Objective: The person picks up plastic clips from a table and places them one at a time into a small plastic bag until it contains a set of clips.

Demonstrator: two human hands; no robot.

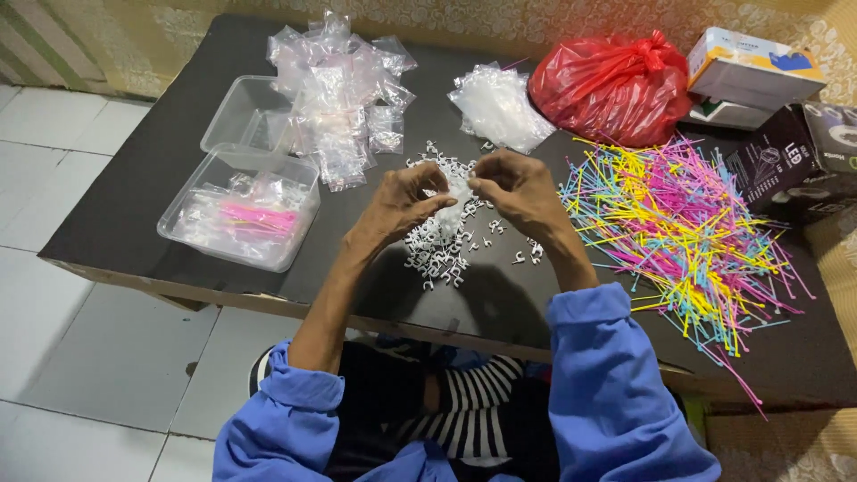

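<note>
1. Both hands met above the middle of the table: the left hand (403,198) and the right hand (516,190) each pinched an edge of a small clear bag (456,192) held between them, fingers curled on it. What the bag held was hard to make out.
2. Just beneath and toward the person from the hands lay a scatter of small white clips (444,248) on a dark table (134,205), which stood on a pale tiled floor (80,348); patterned yellowish cloth ran along the far edge of the table.
3. Left of the left hand sat a clear plastic tub (239,214) with pink pieces inside, blurred through its wall, and an empty-looking clear tub (234,114) beyond it.
4. Beyond the left hand was a heap of small filled clear bags (344,85); beyond the right hand lay a bundle of flat clear bags (500,105) and a knotted red plastic sack (611,85), its contents hidden.
5. Right of the right hand spread a wide pile of thin sticks (678,223) in pink, yellow and blue.
6. Farther right, near the table's corner, stood a white and orange carton (750,70) atop another box, and black cartons (786,165), cut off by the frame's edge.
7. Blue sleeves (598,375) covered the upper arms; the person's lap was partly hidden under the table's near edge.
</note>
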